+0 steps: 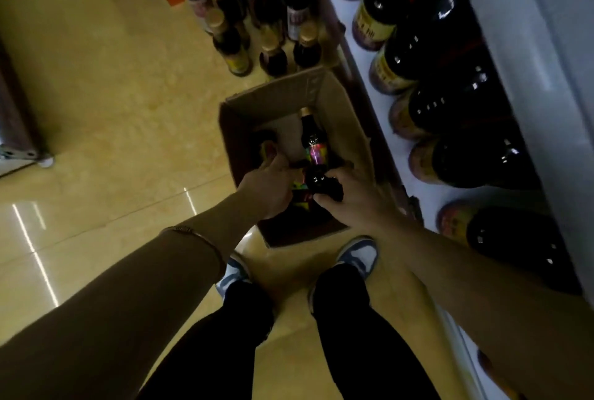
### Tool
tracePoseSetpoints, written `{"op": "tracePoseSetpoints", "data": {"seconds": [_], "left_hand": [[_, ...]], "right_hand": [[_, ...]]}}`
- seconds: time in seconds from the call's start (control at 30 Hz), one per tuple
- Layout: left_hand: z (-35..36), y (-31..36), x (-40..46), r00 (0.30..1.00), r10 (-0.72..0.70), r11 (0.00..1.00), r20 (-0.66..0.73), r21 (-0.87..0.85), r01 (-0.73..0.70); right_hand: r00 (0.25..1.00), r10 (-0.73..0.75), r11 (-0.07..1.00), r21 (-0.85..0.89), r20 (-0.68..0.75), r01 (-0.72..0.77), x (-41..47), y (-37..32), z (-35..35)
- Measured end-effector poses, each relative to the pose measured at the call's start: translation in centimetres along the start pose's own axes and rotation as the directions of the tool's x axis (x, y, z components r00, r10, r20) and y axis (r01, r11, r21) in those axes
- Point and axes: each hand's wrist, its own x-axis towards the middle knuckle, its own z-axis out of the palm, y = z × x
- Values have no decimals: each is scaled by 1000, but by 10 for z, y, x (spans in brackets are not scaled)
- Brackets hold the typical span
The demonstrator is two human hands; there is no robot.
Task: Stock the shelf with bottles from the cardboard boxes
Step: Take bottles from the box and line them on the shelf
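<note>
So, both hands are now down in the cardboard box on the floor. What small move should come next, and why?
Probably lift the dark bottle straight up out of the cardboard box. The right hand already grips its lower part, and the left hand is beside it over another bottle. The shelf with its row of bottles lies just to the right, so a short lift clears the box wall first.

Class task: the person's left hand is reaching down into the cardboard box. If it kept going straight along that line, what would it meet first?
Probably the dark bottle lying at the box's left side, just beyond the left hand; depth is unclear.
</note>
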Motion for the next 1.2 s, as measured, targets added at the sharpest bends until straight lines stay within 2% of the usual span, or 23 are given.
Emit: {"op": "tracePoseSetpoints", "data": {"seconds": [0.13,0.2,0.33,0.47,0.57,0.67,0.7,0.77,0.8,0.93,1.0,1.07,1.13,1.2], "left_hand": [[45,-17,42,988,38,964,146,254,-75],[66,-23,58,974,55,944,219,307,-122],[96,-27,77,946,81,892,315,400,-210],[119,-37,89,932,88,763,353,578,-291],[132,-46,102,913,100,714,395,611,-343],[146,-55,112,921,181,716,344,596,-364],[145,-56,114,918,226,723,327,575,-382],[135,-52,113,882,267,673,388,580,-459],[127,-50,113,887,301,636,350,620,-460],[74,-51,107,916,352,721,194,567,-398],[59,-53,112,940,335,829,67,454,-328],[54,-54,120,962,273,933,-29,253,-257],[56,-54,128,977,201,975,-66,106,-193],[66,-57,134,984,152,988,-94,-1,-153]], "right_hand": [[994,26,974,-227,110,-1,35,31,30],[986,64,961,-275,151,-20,46,44,43],[992,55,911,-413,116,-3,63,62,56],[982,86,872,-490,166,6,78,68,66],[981,101,811,-585,168,17,84,69,75],[983,81,792,-609,166,38,87,69,75],[983,65,806,-589,172,50,86,69,73],[981,33,867,-493,190,67,79,67,70],[983,16,908,-415,181,61,74,65,68],[999,27,996,-89,-36,-31,61,62,62],[991,68,995,81,-112,-59,65,65,62],[985,93,968,244,-146,-56,70,63,63],[982,82,939,344,-171,-19,78,58,68],[987,55,927,374,-152,6,87,52,76]]}}
